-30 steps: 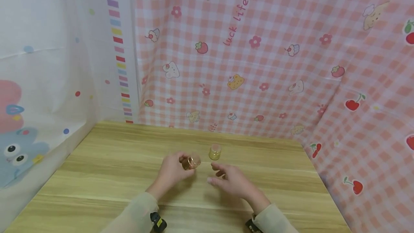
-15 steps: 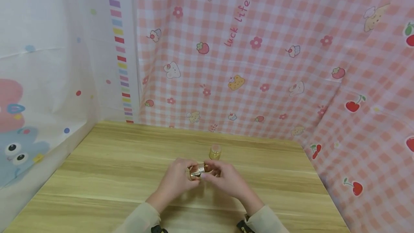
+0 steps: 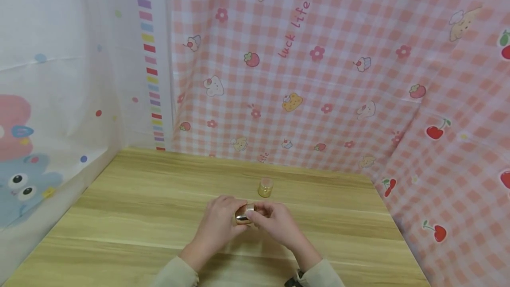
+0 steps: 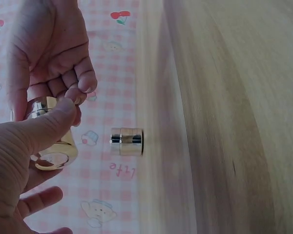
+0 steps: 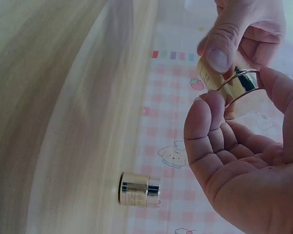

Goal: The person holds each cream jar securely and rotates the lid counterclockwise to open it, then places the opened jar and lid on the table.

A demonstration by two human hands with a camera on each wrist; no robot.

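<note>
Both hands meet on a small, shiny gold cylindrical jar (image 3: 243, 215), held sideways over the table. My left hand (image 3: 219, 221) grips its left part, the thumb lying along the gold wall in the left wrist view. With thumb and fingertips, my right hand (image 3: 280, 227) pinches the opposite end; the right wrist view shows a rounded gold rim (image 5: 239, 90) between them. Fingers cover much of the jar. Just beyond the hands, a second gold jar (image 3: 265, 188) stands upright, with a band of small print and a shiny silvery top (image 5: 154, 191) in the right wrist view.
The wood-grain table (image 3: 139, 207) runs back to a pink checked cloth (image 3: 303, 79) hung behind and to the right. On the left hangs a white cloth (image 3: 67, 83) with cartoon prints.
A second ago only my left hand held the jar, with the right hand apart. The right hand has moved left and pinched the jar's near end; the standing jar has stayed put.
</note>
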